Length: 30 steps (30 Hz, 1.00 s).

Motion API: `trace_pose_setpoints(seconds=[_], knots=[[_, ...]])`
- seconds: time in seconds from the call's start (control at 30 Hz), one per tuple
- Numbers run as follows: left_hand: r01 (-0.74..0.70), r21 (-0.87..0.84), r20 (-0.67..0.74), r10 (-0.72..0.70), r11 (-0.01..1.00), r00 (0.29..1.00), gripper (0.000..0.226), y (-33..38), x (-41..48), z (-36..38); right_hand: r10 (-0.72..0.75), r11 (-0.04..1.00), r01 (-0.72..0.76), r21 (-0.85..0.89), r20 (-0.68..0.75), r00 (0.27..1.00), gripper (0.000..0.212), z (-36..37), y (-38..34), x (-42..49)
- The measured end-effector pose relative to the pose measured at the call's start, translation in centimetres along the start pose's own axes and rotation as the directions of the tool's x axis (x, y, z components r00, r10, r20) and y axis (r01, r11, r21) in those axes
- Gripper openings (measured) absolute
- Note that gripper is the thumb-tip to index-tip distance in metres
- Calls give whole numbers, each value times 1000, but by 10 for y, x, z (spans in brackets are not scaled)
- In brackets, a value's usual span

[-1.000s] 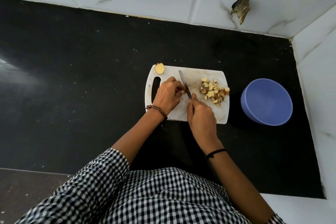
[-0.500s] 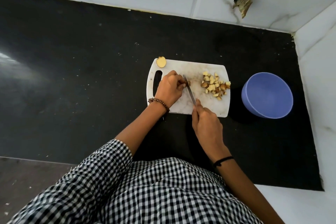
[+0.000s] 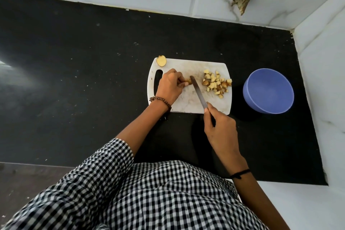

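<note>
— The left hand (image 3: 170, 87) pinches a ginger stub (image 3: 189, 81) in its fingers (image 3: 182, 84), mid-frame on the cutting board (image 3: 186, 65). The right hand (image 3: 220, 129) grips the knife (image 3: 198, 92).
— Any risk?
— The stub is tiny and the blade lies just beside the fingertips, so a slip could nick them.

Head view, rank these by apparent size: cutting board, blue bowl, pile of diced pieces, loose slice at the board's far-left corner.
1. cutting board
2. blue bowl
3. pile of diced pieces
4. loose slice
</note>
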<state>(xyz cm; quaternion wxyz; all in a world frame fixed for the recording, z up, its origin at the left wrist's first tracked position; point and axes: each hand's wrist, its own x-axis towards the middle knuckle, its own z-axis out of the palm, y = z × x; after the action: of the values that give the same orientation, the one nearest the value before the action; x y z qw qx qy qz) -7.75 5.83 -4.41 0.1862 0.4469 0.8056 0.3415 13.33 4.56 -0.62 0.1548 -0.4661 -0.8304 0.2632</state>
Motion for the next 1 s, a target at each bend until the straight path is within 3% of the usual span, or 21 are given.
trace_pose_setpoints(seconds=[0.53,1.0], knots=[[-13,-3,-27,13,1000,1000,10,0,-4,-1,-76,993,76,-95,10,997,35,29,-6,47],[-30,21,-43,31,999,999,7,-1,-5,2,-40,991,48,-125,61,997,41,36,-12,61]])
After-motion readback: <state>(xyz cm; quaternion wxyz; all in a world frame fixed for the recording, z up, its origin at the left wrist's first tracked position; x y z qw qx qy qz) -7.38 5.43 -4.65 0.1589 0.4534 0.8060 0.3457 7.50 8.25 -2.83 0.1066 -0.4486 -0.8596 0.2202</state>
